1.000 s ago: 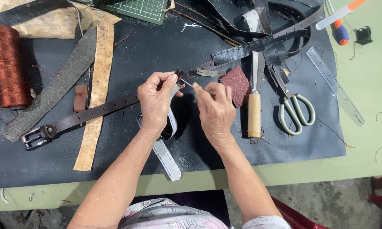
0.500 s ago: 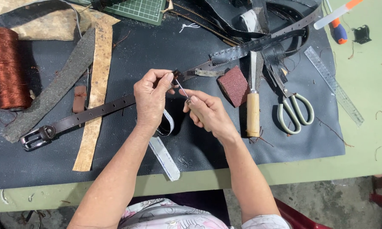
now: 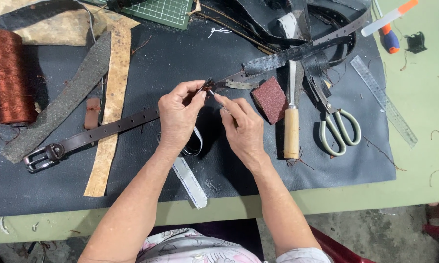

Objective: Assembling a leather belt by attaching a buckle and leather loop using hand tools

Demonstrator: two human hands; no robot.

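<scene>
I see left hand pinching end of dark brown belt between thumb and fingertips, closed on it. Belt runs away to left of that hand across dark mat, buckle at far end. Right hand just beside left, fingers narrow, tips touching same belt end; what it grips, I cannot tell. Right of right hand: red-brown sanding block, wooden-handled knife, scissors, clear ruler. Copper thread spool far left on counter.
</scene>
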